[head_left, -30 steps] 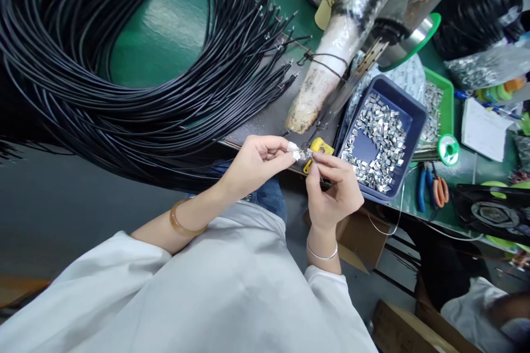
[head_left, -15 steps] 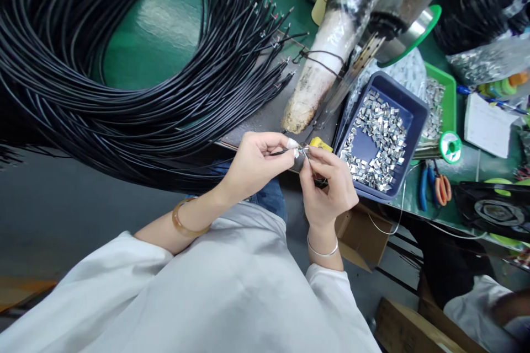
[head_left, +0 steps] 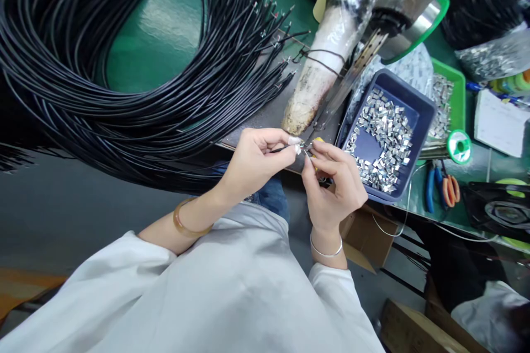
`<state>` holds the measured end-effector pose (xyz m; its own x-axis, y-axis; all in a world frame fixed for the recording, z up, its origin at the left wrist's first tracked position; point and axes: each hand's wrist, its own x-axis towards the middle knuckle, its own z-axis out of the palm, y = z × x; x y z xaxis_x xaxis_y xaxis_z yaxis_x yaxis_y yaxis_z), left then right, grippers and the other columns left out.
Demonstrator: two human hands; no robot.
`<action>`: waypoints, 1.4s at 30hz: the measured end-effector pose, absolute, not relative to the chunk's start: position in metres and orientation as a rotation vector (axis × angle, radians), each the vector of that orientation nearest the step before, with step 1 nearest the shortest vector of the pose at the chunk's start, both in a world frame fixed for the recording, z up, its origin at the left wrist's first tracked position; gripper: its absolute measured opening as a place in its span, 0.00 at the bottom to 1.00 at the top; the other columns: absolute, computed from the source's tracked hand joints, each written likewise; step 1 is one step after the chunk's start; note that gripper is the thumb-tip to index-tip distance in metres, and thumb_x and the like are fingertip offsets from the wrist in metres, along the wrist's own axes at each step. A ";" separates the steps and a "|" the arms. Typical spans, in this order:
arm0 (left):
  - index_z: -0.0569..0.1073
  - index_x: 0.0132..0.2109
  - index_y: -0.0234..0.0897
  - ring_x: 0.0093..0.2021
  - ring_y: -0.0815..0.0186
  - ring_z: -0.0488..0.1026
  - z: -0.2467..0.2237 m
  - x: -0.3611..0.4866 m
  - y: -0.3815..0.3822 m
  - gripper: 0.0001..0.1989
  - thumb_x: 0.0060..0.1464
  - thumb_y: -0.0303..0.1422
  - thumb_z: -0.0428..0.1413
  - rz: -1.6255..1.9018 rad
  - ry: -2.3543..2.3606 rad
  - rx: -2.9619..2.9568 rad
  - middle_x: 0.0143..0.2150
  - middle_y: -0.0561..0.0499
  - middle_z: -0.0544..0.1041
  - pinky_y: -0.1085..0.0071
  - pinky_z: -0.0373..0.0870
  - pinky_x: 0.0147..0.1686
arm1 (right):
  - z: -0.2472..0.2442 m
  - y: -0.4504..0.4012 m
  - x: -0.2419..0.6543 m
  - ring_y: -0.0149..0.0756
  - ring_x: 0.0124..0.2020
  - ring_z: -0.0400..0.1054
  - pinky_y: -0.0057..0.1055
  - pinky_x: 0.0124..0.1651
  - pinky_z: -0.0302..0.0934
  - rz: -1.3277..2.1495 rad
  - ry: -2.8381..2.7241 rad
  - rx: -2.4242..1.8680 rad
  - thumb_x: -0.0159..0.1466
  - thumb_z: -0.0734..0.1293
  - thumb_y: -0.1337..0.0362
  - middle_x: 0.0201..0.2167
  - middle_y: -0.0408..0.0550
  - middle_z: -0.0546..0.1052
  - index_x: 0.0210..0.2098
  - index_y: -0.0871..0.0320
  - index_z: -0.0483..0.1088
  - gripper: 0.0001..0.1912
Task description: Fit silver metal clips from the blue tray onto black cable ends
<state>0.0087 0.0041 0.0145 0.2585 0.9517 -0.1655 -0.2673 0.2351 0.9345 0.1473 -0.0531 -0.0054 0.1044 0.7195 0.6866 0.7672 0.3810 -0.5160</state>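
Observation:
My left hand is closed in a pinch, with white wrapping on its thumb and fingertip. It grips a thin black cable close to its end. Facing it, my right hand is closed, thumb and finger near the cable's tip; what sits in them is too small to make out. Just above both hands, a slim metal soldering iron slants down towards the cable end. Beside it is a pale tube bound with wire. A yellow item shows partly behind my right fingers.
A large bundle of black cables covers the left of the green table. On the right stand a dark blue tray of small metal pieces, a green tray, pliers and solder spools. Another person's sleeve shows lower right.
My right hand has shifted slightly right, away from my left fingertips. My left hand keeps its grip on the cable. The view has turned a little, so the trays appear further right.

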 end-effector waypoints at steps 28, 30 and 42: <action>0.71 0.24 0.35 0.21 0.75 0.52 0.013 0.007 0.001 0.07 0.46 0.29 0.62 0.980 0.964 1.108 0.19 0.59 0.57 0.74 0.47 0.22 | -0.003 -0.058 0.149 0.33 0.40 0.80 0.27 0.33 0.75 -0.111 -1.673 -1.382 0.62 0.72 0.74 0.44 0.45 0.82 0.39 0.53 0.74 0.10; 0.72 0.24 0.35 0.21 0.75 0.52 0.012 0.006 0.002 0.06 0.45 0.29 0.62 0.960 0.967 1.098 0.18 0.59 0.57 0.74 0.47 0.22 | -0.004 -0.059 0.150 0.33 0.40 0.80 0.27 0.34 0.76 -0.119 -1.689 -1.365 0.62 0.72 0.73 0.45 0.46 0.82 0.39 0.53 0.73 0.10; 0.73 0.28 0.33 0.22 0.76 0.52 0.010 -0.001 -0.001 0.04 0.47 0.29 0.61 0.853 0.856 1.082 0.20 0.59 0.59 0.76 0.49 0.22 | -0.003 -0.063 0.151 0.30 0.37 0.79 0.24 0.32 0.72 0.015 -1.619 -1.376 0.63 0.71 0.73 0.39 0.43 0.83 0.40 0.53 0.73 0.09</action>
